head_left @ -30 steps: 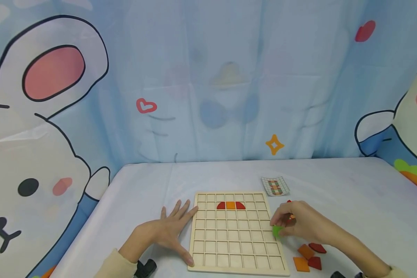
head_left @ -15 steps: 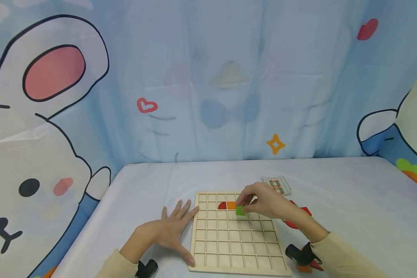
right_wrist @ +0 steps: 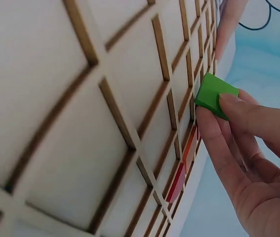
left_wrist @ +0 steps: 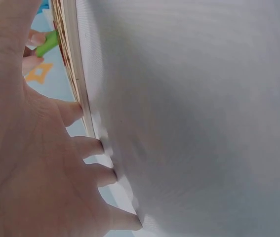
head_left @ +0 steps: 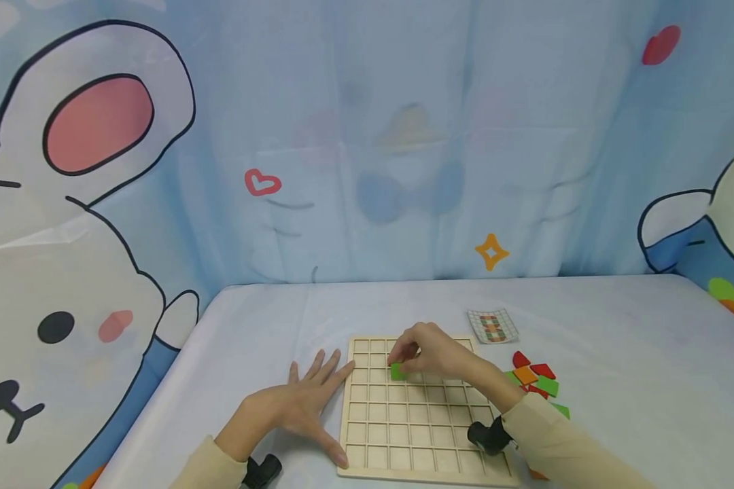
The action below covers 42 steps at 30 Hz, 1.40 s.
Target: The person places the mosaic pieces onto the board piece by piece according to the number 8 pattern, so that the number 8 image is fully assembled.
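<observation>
A wooden grid board [head_left: 416,435] lies on the white table. My right hand [head_left: 431,350] is over its upper part and pinches a green square tile [head_left: 397,371] between thumb and fingers. In the right wrist view the green tile [right_wrist: 214,94] is tilted, with one edge at the grid ribs. Red [right_wrist: 176,183] and orange [right_wrist: 189,148] pieces sit in the row beyond it; the right hand covers them in the head view. My left hand [head_left: 300,411] is spread flat, its thumb and index finger touching the board's left edge. The left wrist view shows its palm [left_wrist: 46,168].
Right of the board lies a loose group of red, orange and green tiles [head_left: 525,375], partly behind the right sleeve. A small pattern card [head_left: 492,327] lies behind them. Black wrist cameras [head_left: 489,436] are strapped to both wrists. A printed blue curtain [head_left: 342,136] hangs behind the table.
My right hand has carried the green tile from the board's right edge leftward to the upper left of the grid. The left hand has stayed at the board's edge.
</observation>
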Each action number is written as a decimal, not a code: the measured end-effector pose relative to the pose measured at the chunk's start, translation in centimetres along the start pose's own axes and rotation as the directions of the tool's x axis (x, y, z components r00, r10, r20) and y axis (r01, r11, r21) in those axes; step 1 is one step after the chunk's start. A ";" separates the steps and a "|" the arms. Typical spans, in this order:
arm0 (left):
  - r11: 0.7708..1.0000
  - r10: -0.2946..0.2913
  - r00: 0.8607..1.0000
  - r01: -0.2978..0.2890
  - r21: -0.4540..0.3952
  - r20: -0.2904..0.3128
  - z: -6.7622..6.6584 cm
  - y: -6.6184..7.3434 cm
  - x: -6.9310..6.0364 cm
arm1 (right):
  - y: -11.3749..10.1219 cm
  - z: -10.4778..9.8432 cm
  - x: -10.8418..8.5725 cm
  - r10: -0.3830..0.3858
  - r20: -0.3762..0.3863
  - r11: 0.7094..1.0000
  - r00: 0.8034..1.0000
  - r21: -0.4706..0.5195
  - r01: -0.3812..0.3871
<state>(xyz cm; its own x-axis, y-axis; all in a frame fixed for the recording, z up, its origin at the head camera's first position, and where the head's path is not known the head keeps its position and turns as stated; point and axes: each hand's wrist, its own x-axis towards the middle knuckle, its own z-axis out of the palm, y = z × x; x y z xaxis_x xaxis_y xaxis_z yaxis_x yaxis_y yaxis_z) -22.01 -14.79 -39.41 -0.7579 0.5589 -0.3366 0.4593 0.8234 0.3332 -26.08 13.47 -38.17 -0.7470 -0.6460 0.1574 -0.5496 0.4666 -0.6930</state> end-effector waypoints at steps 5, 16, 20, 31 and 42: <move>1.000 -0.019 1.000 0.019 0.011 0.005 0.0 0.3 0.0 | -0.1 0.5 0.0 0.004 -0.003 1.000 1.000 0.004 -0.004; 1.000 -0.026 1.000 0.026 0.009 0.004 0.1 0.3 0.0 | -0.9 1.0 0.2 0.029 -0.033 0.999 0.999 -0.043 -0.030; 1.000 -0.022 1.000 0.022 0.001 0.002 0.0 0.4 0.0 | -1.2 0.8 0.1 0.031 -0.031 0.997 0.999 -0.070 -0.033; 1.000 -0.025 1.000 0.025 0.002 0.004 -0.1 0.7 -0.2 | -1.9 1.2 0.2 0.093 -0.024 0.990 0.995 -0.103 -0.094; 1.000 -0.004 1.000 0.004 0.005 0.009 -0.1 0.3 0.0 | -2.8 2.0 0.4 0.147 -0.074 0.969 0.986 -0.191 -0.158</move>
<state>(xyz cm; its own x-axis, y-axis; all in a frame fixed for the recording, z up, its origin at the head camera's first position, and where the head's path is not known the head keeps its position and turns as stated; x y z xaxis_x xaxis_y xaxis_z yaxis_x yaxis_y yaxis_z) -21.86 -14.54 -39.22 -0.7554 0.5565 -0.3458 0.4588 0.8261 0.3271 -24.06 10.65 -37.58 -0.8451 -0.5241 0.1056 -0.4856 0.6698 -0.5617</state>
